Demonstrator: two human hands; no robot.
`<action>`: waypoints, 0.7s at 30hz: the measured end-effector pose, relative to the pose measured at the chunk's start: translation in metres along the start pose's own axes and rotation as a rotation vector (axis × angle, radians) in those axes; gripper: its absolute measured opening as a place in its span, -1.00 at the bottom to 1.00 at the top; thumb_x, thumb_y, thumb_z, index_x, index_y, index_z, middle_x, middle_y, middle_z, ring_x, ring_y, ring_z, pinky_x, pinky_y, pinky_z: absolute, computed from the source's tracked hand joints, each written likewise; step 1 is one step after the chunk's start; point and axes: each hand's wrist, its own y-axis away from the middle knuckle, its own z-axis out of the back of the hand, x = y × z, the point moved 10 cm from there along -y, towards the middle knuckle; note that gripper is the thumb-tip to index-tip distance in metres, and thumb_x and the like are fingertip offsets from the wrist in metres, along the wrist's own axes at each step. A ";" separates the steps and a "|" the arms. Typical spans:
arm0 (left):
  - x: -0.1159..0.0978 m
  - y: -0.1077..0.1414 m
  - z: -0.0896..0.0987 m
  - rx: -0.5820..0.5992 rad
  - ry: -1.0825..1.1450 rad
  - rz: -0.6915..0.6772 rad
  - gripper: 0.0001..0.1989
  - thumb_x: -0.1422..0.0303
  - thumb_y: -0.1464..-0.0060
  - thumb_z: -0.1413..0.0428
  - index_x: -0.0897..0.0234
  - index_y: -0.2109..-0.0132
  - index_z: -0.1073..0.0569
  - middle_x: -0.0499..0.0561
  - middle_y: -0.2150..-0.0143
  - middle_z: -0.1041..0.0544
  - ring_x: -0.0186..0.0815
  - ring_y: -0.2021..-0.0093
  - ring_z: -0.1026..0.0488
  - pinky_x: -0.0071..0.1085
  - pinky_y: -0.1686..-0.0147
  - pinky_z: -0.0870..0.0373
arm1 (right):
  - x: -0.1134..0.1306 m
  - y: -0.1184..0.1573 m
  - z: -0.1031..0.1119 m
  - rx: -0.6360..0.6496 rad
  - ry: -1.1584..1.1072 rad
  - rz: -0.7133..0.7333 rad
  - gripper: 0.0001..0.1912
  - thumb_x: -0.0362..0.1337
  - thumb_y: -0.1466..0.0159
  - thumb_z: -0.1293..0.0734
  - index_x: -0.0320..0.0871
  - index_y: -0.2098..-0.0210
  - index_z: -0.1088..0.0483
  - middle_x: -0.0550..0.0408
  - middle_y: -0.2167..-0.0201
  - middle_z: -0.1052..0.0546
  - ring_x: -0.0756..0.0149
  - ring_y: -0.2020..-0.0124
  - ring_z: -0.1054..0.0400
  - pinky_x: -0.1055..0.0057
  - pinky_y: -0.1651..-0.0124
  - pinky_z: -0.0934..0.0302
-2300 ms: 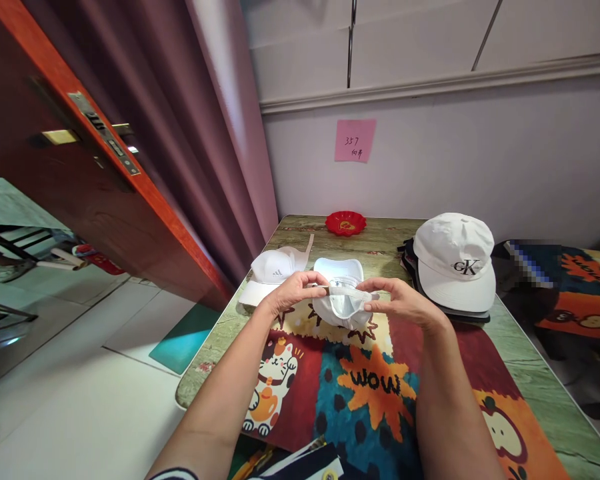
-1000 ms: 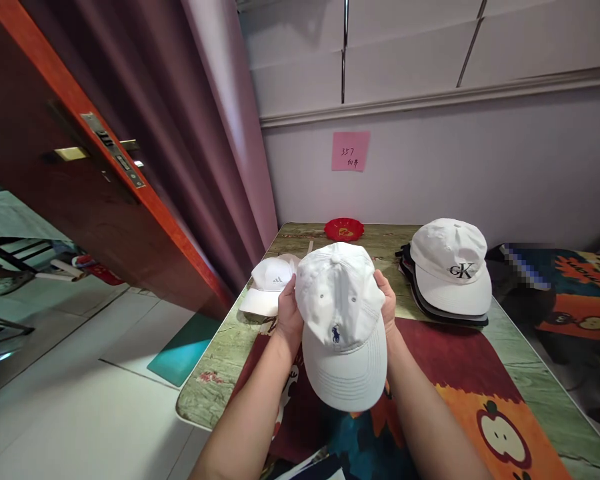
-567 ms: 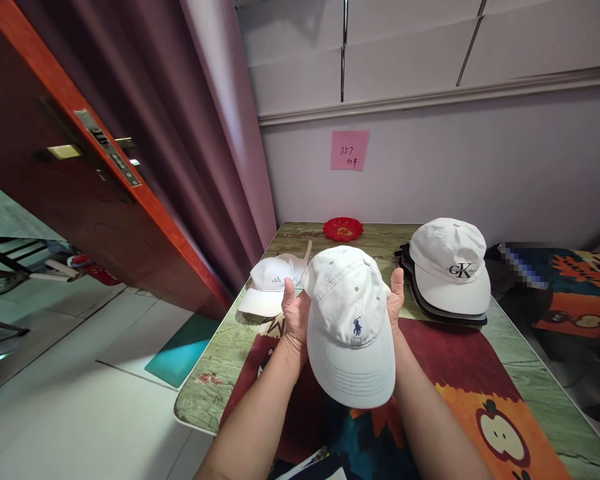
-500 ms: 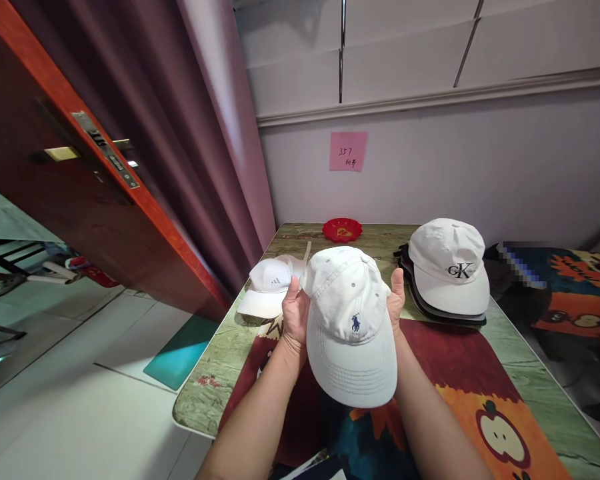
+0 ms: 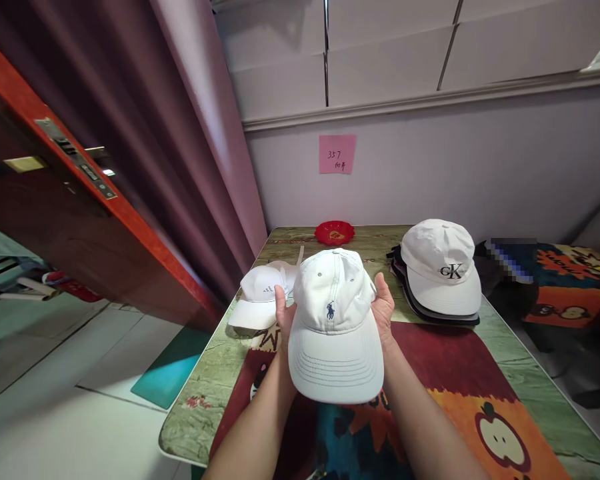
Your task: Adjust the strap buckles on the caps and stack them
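Note:
A white baseball cap (image 5: 336, 347) with a small navy horse-and-rider emblem is held above the table, its brim toward me and slanting down. My left hand (image 5: 284, 319) grips its left side, thumb up. On the opposite side my right hand (image 5: 383, 307) holds it with the thumb raised; the cap hides most of the fingers of both hands. Left of it, a white cap with a three-stripe logo (image 5: 259, 287) lies on the table, partly behind my left thumb. At the right, a white cap with a CK logo (image 5: 443, 267) tops a stack of darker caps (image 5: 415, 301).
The wood-patterned table (image 5: 195, 413) carries a colourful mat (image 5: 450, 360) with an apple print. A red scalloped dish (image 5: 335, 233) sits at its back edge, below a pink note (image 5: 337, 155) on the wall. An ajar door (image 5: 90, 227) and curtain (image 5: 200, 133) stand to the left.
The held cap has turned slightly, so its emblem and brim face me more squarely. Both hands keep hold of it. The whole view has shifted a little to the right.

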 end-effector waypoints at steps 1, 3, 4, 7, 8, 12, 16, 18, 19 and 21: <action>0.005 -0.001 -0.004 0.021 -0.014 0.012 -0.03 -0.42 -0.03 0.25 0.14 -0.28 -0.42 0.20 -0.22 -0.51 0.09 -0.35 -0.27 0.10 -0.27 -0.19 | -0.001 -0.001 0.002 -0.009 0.005 0.007 -0.13 0.37 -0.18 -0.13 -0.04 -0.27 -0.34 -0.04 -0.12 -0.55 -0.15 -0.23 -0.35 -0.14 -0.33 -0.10; 0.012 -0.002 -0.011 0.050 -0.032 0.034 -0.01 -0.44 0.01 0.27 0.09 -0.29 -0.41 0.17 -0.24 -0.49 0.08 -0.37 -0.23 0.10 -0.28 -0.15 | -0.002 -0.003 0.006 -0.018 0.033 0.018 -0.21 0.31 -0.21 -0.16 0.01 -0.25 -0.35 0.04 -0.14 -0.54 -0.12 -0.22 -0.36 -0.11 -0.33 -0.12; 0.012 -0.002 -0.012 0.053 -0.031 0.036 -0.01 -0.44 0.00 0.27 0.08 -0.29 -0.40 0.16 -0.26 -0.48 0.07 -0.39 -0.21 0.10 -0.30 -0.13 | -0.001 -0.004 0.007 -0.019 0.049 0.023 -0.24 0.29 -0.22 -0.16 0.03 -0.24 -0.36 0.08 -0.15 -0.54 -0.10 -0.23 -0.35 -0.09 -0.34 -0.13; 0.006 0.000 -0.015 0.047 -0.006 0.016 -0.03 -0.41 -0.03 0.27 0.10 -0.31 -0.38 0.17 -0.28 -0.45 0.06 -0.40 -0.18 0.07 -0.33 -0.08 | -0.001 -0.007 0.007 0.002 0.067 0.006 -0.28 0.28 -0.23 -0.15 0.06 -0.23 -0.38 0.11 -0.15 -0.54 -0.08 -0.24 -0.34 -0.08 -0.35 -0.12; 0.002 0.000 -0.016 0.043 0.004 -0.007 -0.02 -0.42 -0.02 0.27 0.11 -0.31 -0.38 0.18 -0.28 -0.45 0.07 -0.40 -0.18 0.07 -0.33 -0.07 | -0.001 -0.006 0.005 0.018 0.056 -0.004 -0.27 0.29 -0.23 -0.14 0.06 -0.23 -0.37 0.10 -0.13 -0.55 -0.08 -0.25 -0.33 -0.10 -0.35 -0.10; -0.013 -0.001 -0.022 -0.015 -0.031 -0.094 0.02 -0.48 0.08 0.24 0.07 -0.26 -0.43 0.17 -0.22 -0.50 0.13 -0.36 -0.23 0.08 -0.28 -0.15 | -0.001 0.002 -0.010 0.103 -0.035 -0.066 -0.15 0.42 -0.20 -0.05 0.04 -0.23 -0.37 0.02 -0.12 -0.56 -0.11 -0.29 -0.27 -0.18 -0.34 -0.04; -0.021 -0.003 -0.024 -0.069 -0.064 -0.102 0.03 -0.50 0.11 0.23 0.12 -0.19 -0.49 0.18 -0.14 -0.56 0.15 -0.29 -0.31 0.02 -0.19 -0.28 | -0.009 0.009 -0.018 0.139 -0.116 -0.133 -0.14 0.45 -0.14 -0.13 0.02 -0.16 -0.43 -0.03 -0.12 -0.56 -0.15 -0.30 -0.26 -0.18 -0.34 -0.02; -0.026 -0.002 -0.024 -0.035 -0.022 -0.104 0.00 -0.46 0.05 0.22 0.18 -0.18 -0.50 0.22 -0.12 -0.57 0.14 -0.27 -0.34 -0.01 -0.18 -0.31 | -0.012 0.007 -0.015 0.119 -0.125 -0.138 -0.23 0.33 -0.14 -0.25 -0.01 -0.14 -0.45 -0.04 -0.11 -0.56 -0.14 -0.28 -0.28 -0.16 -0.35 -0.02; -0.029 -0.001 -0.022 -0.018 -0.001 -0.110 -0.03 -0.43 0.00 0.20 0.19 -0.19 -0.49 0.22 -0.11 -0.57 0.13 -0.27 -0.35 -0.02 -0.18 -0.31 | -0.012 0.005 -0.012 0.099 -0.123 -0.122 -0.27 0.28 -0.14 -0.29 -0.02 -0.14 -0.45 -0.03 -0.10 -0.57 -0.13 -0.28 -0.29 -0.14 -0.35 -0.03; -0.032 0.000 -0.016 -0.003 0.027 -0.103 -0.11 -0.37 -0.07 0.17 0.19 -0.22 -0.47 0.21 -0.12 -0.57 0.10 -0.26 -0.37 -0.03 -0.21 -0.30 | -0.010 0.000 -0.005 0.054 -0.126 -0.085 -0.32 0.22 -0.15 -0.30 -0.02 -0.13 -0.46 -0.02 -0.09 -0.58 -0.10 -0.26 -0.31 -0.11 -0.35 -0.05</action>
